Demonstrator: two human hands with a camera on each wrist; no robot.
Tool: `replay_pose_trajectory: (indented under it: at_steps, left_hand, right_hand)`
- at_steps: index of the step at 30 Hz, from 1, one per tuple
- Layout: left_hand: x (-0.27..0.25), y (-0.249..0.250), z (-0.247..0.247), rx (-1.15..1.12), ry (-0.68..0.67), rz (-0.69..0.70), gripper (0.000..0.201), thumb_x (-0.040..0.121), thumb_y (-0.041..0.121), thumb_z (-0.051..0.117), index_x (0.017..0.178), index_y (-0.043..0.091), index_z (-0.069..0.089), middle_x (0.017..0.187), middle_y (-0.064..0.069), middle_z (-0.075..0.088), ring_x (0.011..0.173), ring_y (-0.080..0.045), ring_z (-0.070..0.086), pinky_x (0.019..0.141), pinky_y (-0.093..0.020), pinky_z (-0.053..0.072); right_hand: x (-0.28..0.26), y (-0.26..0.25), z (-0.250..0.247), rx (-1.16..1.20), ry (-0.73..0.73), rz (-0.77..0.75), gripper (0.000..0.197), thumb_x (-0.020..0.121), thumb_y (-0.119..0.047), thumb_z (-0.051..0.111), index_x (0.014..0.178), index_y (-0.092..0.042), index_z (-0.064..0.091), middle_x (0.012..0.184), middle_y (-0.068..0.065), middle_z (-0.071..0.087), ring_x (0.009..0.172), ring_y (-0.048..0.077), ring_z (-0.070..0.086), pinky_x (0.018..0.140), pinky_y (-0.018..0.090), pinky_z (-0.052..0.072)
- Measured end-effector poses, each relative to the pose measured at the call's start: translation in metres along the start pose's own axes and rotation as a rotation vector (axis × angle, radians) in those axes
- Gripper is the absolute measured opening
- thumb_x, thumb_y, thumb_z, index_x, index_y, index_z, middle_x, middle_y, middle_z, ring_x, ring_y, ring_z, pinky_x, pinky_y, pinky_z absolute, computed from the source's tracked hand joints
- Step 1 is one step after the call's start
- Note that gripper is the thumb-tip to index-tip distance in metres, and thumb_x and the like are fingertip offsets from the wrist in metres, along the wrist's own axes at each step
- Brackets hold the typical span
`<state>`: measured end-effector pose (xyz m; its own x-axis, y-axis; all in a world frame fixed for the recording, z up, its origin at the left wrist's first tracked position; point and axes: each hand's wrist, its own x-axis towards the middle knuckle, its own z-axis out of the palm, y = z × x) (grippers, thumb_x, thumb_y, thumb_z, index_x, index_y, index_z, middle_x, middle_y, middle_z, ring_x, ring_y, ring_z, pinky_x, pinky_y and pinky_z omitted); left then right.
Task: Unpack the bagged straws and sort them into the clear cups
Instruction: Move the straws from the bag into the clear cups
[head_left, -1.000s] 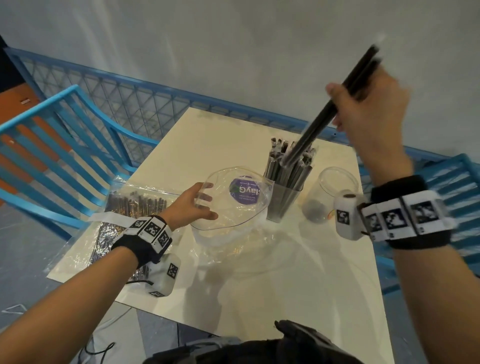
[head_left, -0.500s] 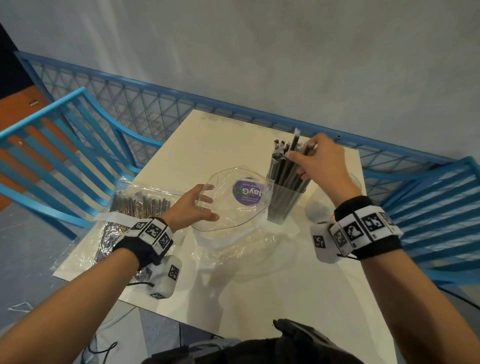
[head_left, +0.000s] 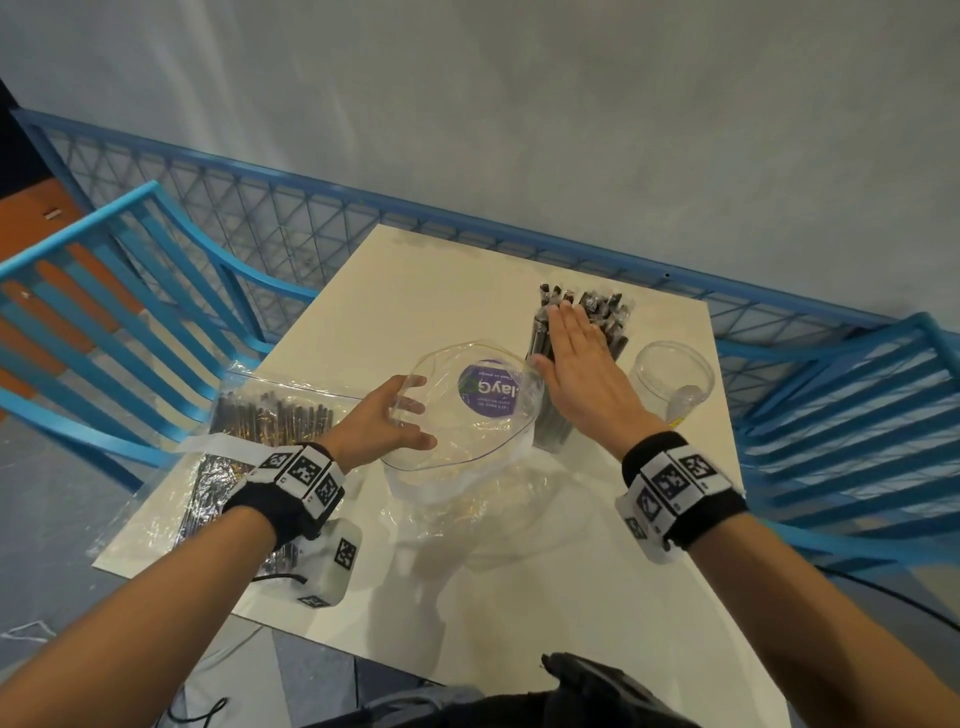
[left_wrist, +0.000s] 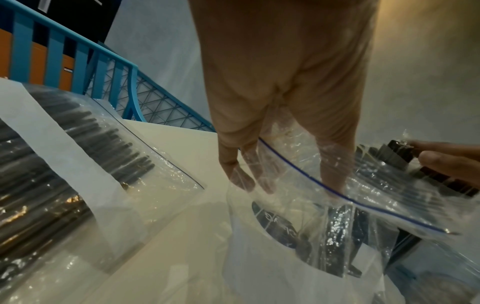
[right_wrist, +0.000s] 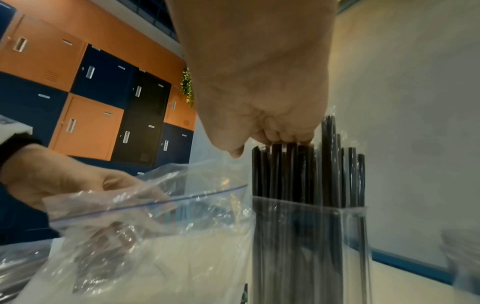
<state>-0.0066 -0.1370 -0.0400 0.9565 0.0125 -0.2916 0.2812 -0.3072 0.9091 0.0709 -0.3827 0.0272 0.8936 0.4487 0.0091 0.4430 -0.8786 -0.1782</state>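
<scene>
Black straws (head_left: 582, 338), each in a clear wrapper, stand bundled in a clear cup (head_left: 558, 426) near the far right part of the white desk (head_left: 519, 571); their long axes run close to vertical, tops fanning slightly away from the person, and some tops stick up higher than the rest. The right hand (head_left: 584, 374) lies flat on top of the bundle, fingers straight and together, palm down on the straw ends; in the right wrist view the fingertips (right_wrist: 285, 137) touch the tops of the nearer straws while taller ones rise just beside them, so this grip is wide and holds nothing. Just to the left of the cup, touching it, an opened zip bag (head_left: 467, 410) with a blue seal line and a purple round label sits with its mouth gaping upward. The left hand (head_left: 382, 426) holds the near-left rim of that mouth, thumb outside and fingers curled inside the plastic, as the left wrist view shows. A second clear cup (head_left: 672, 379) stands to the right of the filled one, near but apart; whether anything is in it is hard to tell. At the left edge of the desk lies a second bag of straws (head_left: 260, 431), flat, the straws inside running lengthwise away from the person, with a white strip across it. Blue slatted chairs (head_left: 130, 312) flank the desk.
</scene>
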Motion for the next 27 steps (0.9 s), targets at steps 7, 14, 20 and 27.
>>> replay_pose_trajectory:
  at_steps: [7, 14, 20, 27]
  left_hand:
    - [-0.001, 0.002, 0.006, -0.014, -0.023, -0.008, 0.087, 0.059, 0.023, 0.083, 0.137, 0.026, 0.044, 0.120, -0.008, 0.058, 0.097, -0.027, 0.065, 0.084, -0.030, 0.052]
    - [-0.003, 0.003, 0.013, 0.008, -0.028, -0.011, 0.075, 0.076, 0.004, 0.080, 0.139, 0.021, 0.044, 0.121, -0.012, 0.059, 0.088, -0.018, 0.063, 0.073, -0.021, 0.049]
    - [-0.013, 0.001, 0.013, -0.009, -0.013, -0.006, 0.071, 0.077, 0.003, 0.079, 0.137, 0.022, 0.046, 0.119, -0.011, 0.061, 0.086, -0.019, 0.063, 0.072, -0.021, 0.049]
    - [-0.035, 0.032, 0.044, 0.018, -0.002, 0.041, 0.054, 0.079, 0.003, 0.077, 0.126, 0.022, 0.057, 0.108, -0.011, 0.070, 0.079, -0.011, 0.065, 0.067, -0.007, 0.047]
  right_hand:
    - [-0.001, -0.005, 0.001, -0.037, 0.004, 0.035, 0.063, 0.105, -0.036, 0.028, 0.154, -0.008, 0.003, 0.162, 0.011, -0.001, 0.150, 0.022, -0.003, 0.119, 0.035, -0.004]
    - [0.013, 0.023, -0.039, 0.121, 0.237, 0.185, 0.063, 0.102, -0.046, 0.029, 0.153, -0.012, 0.015, 0.161, 0.014, 0.007, 0.149, 0.031, 0.000, 0.119, 0.047, 0.004]
    - [0.034, 0.039, -0.010, 0.343, 0.026, 0.210, 0.068, 0.101, -0.053, 0.023, 0.155, -0.018, 0.002, 0.162, 0.010, -0.005, 0.149, 0.034, -0.007, 0.120, 0.051, 0.003]
    - [-0.025, 0.045, -0.055, 0.469, 0.375, 0.089, 0.049, 0.102, -0.038, 0.039, 0.147, -0.019, 0.031, 0.154, 0.006, 0.031, 0.138, 0.015, 0.030, 0.113, 0.029, 0.023]
